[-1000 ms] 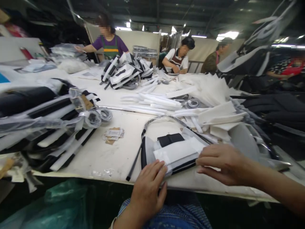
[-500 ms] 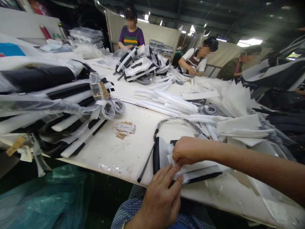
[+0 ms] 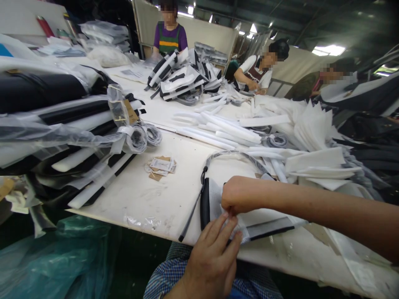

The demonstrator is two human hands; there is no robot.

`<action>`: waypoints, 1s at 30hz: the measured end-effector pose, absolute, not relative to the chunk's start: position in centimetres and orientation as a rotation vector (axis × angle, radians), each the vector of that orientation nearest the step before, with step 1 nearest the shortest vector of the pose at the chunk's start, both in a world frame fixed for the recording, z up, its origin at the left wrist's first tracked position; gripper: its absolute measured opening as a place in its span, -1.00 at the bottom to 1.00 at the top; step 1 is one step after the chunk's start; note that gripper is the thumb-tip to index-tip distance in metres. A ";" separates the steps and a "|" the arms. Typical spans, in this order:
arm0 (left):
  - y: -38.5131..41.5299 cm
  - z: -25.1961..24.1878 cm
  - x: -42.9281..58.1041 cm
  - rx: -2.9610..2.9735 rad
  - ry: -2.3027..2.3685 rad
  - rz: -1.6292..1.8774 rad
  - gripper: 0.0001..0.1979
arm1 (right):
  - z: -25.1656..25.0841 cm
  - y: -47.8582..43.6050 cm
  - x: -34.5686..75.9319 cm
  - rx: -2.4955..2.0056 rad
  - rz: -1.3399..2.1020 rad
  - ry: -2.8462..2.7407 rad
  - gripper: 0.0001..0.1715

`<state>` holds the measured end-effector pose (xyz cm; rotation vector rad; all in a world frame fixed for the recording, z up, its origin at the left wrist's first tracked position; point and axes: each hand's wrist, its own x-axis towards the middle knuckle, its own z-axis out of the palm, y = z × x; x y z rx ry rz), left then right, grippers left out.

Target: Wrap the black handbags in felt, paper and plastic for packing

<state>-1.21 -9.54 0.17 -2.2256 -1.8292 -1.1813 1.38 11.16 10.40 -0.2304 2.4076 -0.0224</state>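
A black handbag (image 3: 205, 203) lies near the table's front edge, partly covered by a thin white wrapping sheet (image 3: 214, 195). Its looped strap (image 3: 232, 153) is wrapped in clear grey plastic, and a loose black strap end points toward me. My left hand (image 3: 215, 249) rests on the bag's near side, fingers stretched out and pressing on the wrapping. Over the middle of the bag, my right hand (image 3: 233, 195) is closed in a pinch. Its fingertips meet those of the left hand, and what they hold is hidden.
Wrapped bags (image 3: 46, 95) are stacked at the left, beside paper tags (image 3: 160, 166). White foam strips (image 3: 224, 128) and foam sheets (image 3: 318, 162) lie beyond and to the right. More bags (image 3: 183, 79) are piled farther back, near several people. Teal plastic (image 3: 77, 257) hangs below the table edge.
My right hand has shifted slightly left and down, closer to my left fingers. The left hand stays on the bag. The camera view has turned a little.
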 end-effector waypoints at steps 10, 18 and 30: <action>-8.9 -0.1 -1.7 -2.214 -1.730 -1.285 -0.54 | 10.2 11.4 -1.4 -0.187 0.093 2.371 -0.53; -8.5 -0.1 -1.6 -2.108 -1.704 -1.323 -0.55 | 8.7 15.1 -2.9 -0.053 -0.011 2.410 -0.38; -8.4 0.2 -1.5 -2.068 -1.656 -1.242 -0.56 | 8.1 18.8 0.4 0.364 -0.476 2.563 -0.48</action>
